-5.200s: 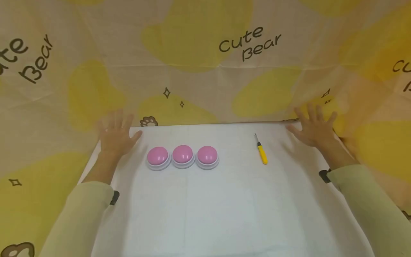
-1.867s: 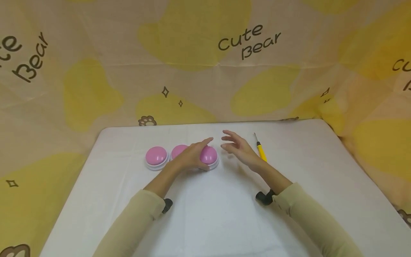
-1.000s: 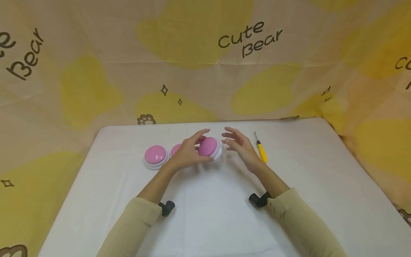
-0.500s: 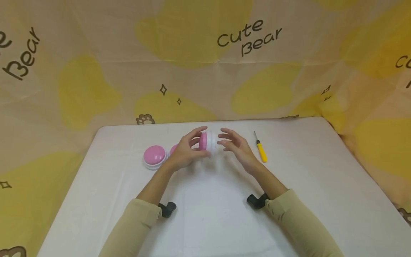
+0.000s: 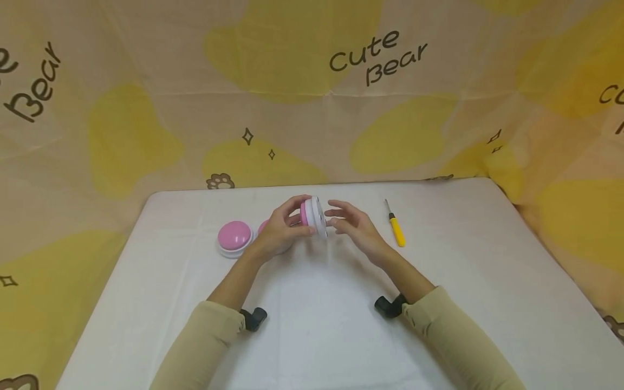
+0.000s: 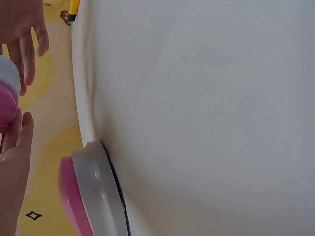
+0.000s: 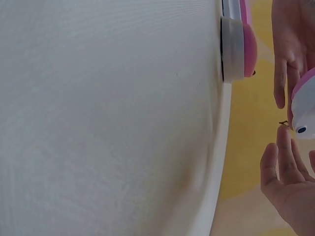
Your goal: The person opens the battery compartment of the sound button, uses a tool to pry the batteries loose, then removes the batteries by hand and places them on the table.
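My left hand holds a pink-domed push button with a white base above the table. It is turned on its side, dome to the left and underside to the right. Facing that underside is my right hand, fingers loosely bent and gripping nothing. In the right wrist view, one of its fingertips is at the base's edge, near a small dark spot; contact is hard to tell. A second push button rests on the table at left. A third is mostly hidden behind my left hand.
A screwdriver with a yellow handle lies right of my right hand, tip toward the back. The table has a white cloth. Behind it hangs a yellow-patterned curtain.
Both hands came in from the table's sides. My left hand lifted the rightmost push button and turned its underside to the right. My right-hand fingers have moved closer to that underside.
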The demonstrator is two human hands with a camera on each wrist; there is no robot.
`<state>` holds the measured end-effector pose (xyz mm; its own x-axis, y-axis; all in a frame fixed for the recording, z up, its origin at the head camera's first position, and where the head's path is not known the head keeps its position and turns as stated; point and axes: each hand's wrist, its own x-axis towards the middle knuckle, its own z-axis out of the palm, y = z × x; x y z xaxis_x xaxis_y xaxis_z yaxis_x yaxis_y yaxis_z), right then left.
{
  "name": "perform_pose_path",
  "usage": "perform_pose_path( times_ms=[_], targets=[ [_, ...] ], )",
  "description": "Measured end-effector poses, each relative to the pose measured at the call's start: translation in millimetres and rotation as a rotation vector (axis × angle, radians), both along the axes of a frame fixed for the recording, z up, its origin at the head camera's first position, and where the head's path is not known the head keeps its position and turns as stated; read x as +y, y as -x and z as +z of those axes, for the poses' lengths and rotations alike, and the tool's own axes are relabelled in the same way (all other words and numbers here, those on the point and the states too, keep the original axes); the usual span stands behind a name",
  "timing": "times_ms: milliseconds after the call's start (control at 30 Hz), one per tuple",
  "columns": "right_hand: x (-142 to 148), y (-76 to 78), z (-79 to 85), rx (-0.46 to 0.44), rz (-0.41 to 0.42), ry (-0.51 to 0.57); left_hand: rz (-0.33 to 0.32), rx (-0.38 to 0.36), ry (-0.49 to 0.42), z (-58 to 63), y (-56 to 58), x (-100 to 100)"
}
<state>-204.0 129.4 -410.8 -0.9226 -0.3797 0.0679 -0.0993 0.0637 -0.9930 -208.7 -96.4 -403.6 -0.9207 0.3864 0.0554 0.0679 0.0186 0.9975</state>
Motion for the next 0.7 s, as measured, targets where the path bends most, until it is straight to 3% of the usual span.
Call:
perform_pose_path(
  times_ms=[333,533,700],
  targets=[
    [1,-0.7,-1.8,-0.022,0.010,-0.060,-0.071,-0.042,-0.026,-8.5,1.6,-1],
    [2,-0.4,-2.9,-0.039,0.017,-0.113,-0.132,-0.032,0.076,-11.1,2.9,1],
    [4,0.6,-6.4,-0.027,0.033,-0.191,-0.146,-0.049,0.149,-12.6,0.1,5]
  ],
)
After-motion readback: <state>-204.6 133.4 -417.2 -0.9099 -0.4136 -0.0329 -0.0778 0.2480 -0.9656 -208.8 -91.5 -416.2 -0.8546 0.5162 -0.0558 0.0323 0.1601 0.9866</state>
